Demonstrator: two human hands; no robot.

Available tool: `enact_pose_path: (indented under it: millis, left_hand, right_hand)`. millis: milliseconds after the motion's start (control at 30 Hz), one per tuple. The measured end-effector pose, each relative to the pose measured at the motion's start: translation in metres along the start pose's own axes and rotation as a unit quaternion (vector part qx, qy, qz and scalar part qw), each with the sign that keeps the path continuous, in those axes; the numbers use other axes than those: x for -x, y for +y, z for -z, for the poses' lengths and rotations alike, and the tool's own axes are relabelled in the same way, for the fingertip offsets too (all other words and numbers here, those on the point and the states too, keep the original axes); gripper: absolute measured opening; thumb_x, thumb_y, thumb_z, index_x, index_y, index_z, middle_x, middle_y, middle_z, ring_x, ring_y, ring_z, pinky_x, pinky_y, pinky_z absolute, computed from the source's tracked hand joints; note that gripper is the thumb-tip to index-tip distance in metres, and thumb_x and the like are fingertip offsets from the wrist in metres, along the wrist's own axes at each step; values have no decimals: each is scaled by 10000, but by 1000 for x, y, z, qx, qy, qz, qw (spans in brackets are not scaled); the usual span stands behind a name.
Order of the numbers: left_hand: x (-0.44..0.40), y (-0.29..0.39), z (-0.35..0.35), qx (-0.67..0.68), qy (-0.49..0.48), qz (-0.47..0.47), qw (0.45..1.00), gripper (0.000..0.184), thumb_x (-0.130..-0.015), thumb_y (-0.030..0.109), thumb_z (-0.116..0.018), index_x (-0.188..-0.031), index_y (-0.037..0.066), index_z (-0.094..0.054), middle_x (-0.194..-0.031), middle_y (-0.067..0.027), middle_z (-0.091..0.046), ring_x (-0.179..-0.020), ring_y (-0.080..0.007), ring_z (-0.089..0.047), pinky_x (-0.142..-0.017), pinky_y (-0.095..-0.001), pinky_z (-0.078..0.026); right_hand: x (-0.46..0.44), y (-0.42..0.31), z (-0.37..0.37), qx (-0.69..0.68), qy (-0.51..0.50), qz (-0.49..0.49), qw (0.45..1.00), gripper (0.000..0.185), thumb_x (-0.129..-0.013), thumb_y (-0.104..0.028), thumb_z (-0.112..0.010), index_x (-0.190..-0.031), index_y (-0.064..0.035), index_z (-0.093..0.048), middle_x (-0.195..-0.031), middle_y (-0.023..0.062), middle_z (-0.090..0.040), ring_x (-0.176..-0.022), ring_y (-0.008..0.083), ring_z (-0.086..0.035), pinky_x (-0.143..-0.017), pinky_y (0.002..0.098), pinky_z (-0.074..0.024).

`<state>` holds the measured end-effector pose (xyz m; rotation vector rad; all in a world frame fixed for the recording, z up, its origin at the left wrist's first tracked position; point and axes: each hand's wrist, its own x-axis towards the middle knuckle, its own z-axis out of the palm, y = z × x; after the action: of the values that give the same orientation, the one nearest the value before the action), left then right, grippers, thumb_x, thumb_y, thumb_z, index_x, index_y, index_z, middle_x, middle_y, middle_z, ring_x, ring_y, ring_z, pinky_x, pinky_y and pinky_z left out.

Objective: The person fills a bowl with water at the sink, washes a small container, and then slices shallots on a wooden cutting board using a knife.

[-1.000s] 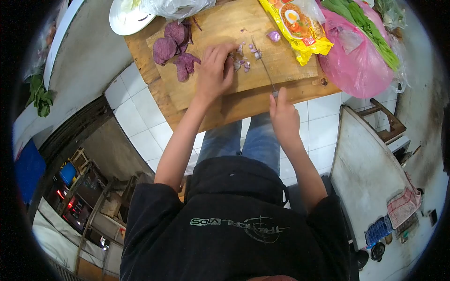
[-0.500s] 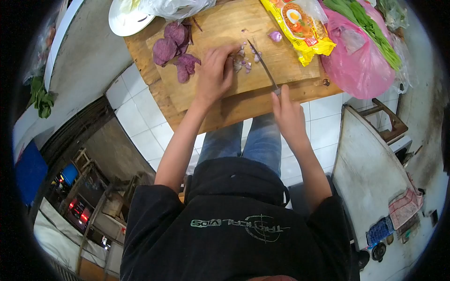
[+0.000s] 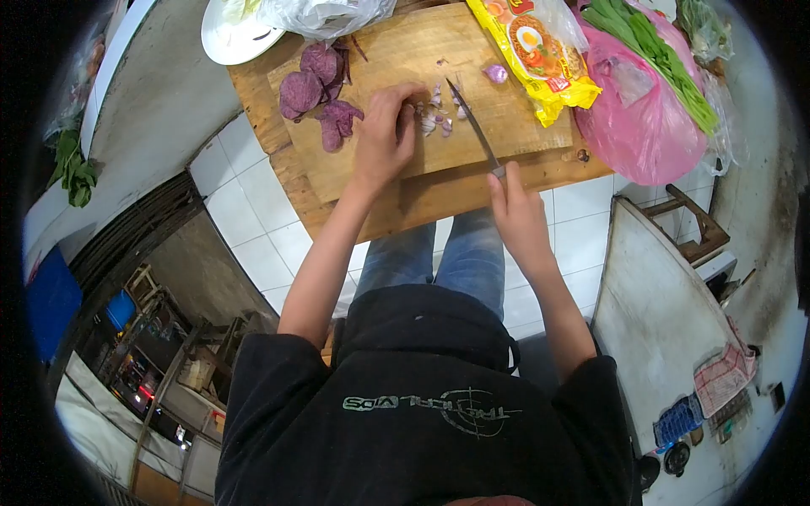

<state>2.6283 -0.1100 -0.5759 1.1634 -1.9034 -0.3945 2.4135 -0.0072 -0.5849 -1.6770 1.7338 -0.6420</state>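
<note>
On a wooden cutting board (image 3: pixel 384 63) lie small chopped shallot pieces (image 3: pixel 436 122), white and purple. My left hand (image 3: pixel 388 131) rests on the board just left of them, fingers bent together and thumb apart, with nothing visible between. My right hand (image 3: pixel 519 211) is closed round the handle of a knife (image 3: pixel 474 124). Its narrow blade slants up and left over the board, its tip right of the pieces. Beyond the blade sits a peeled purple shallot (image 3: pixel 495 73). Left of my left hand are several dark purple, rough-surfaced pieces (image 3: pixel 301 91) whose kind I cannot make out.
A yellow noodle packet (image 3: pixel 544 63) lies across the board's right side. Beside it, long green leaves (image 3: pixel 658 63) rest on a pink plastic bag (image 3: pixel 637 139). A white plate (image 3: pixel 226 42) and a clear plastic bag (image 3: pixel 325 15) are at the table's far left.
My left fingertips have drawn back slightly to the left from the shallot pieces. The knife stays in my right hand, almost unmoved. The whole view has shifted a little.
</note>
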Motion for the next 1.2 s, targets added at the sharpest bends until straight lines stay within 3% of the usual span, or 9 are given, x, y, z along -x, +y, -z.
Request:
enact_pose_path:
  millis: [200, 300, 400, 700, 900, 1200]
  left_hand:
    - [-2, -3, -5, -4, 5, -23, 1000, 308, -844, -91, -557, -1127, 25, -594, -1043, -152, -637, -968, -344, -594, -859, -417, -470]
    - [3, -4, -6, -10, -2, -22, 1000, 301, -845, -87, -563, -1124, 22, -592, -1041, -150, -638, -965, -343, -596, -864, -418, -468]
    - [2, -1, -7, 5, -9, -2, 1000, 298, -845, -82, -568, -1124, 21, -592, -1044, -151, -639, -971, -346, -600, -869, -418, -468]
    - [-10, -6, -1, -18, -4, -11, 1000, 324, -842, -75, -580, -1149, 26, -595, -1065, -150, -647, -1001, -344, -604, -875, -416, -476]
    - [-19, -1, -3, -59, -26, -55, 996, 421, -825, -66, -579, -1223, 70, -595, -1133, -108, -666, -1032, -326, -595, -880, -422, -482]
    - [-22, 0, -1, -25, -34, -34, 999, 386, -865, -62, -543, -1228, 62, -585, -1093, -118, -674, -1029, -327, -603, -890, -412, -484]
  right_hand:
    - [-5, -9, -11, 57, 14, -33, 998, 282, -1019, -289, -522, -1088, -23, -463, -668, 294, -603, -672, 526, -590, -569, 603, -438]
    - [-1, 1, -7, -48, -13, -5, 999, 275, -1025, -284, -511, -1086, -22, -456, -687, 297, -611, -693, 519, -602, -572, 590, -441]
    - [3, -3, 0, -63, -9, -6, 998, 279, -1027, -282, -508, -1090, -16, -450, -694, 293, -616, -700, 516, -605, -570, 582, -438]
    - [-18, -2, -16, 52, 13, -23, 998, 289, -1034, -299, -486, -1087, -18, -444, -713, 286, -631, -696, 514, -611, -568, 580, -459]
    - [-13, -7, -6, -22, 30, -10, 999, 287, -1028, -295, -497, -1080, -17, -445, -715, 284, -632, -689, 508, -614, -565, 580, -469]
    - [-22, -13, -6, 116, 19, -43, 992, 275, -1017, -285, -522, -1074, -22, -461, -705, 275, -630, -686, 493, -620, -556, 568, -470]
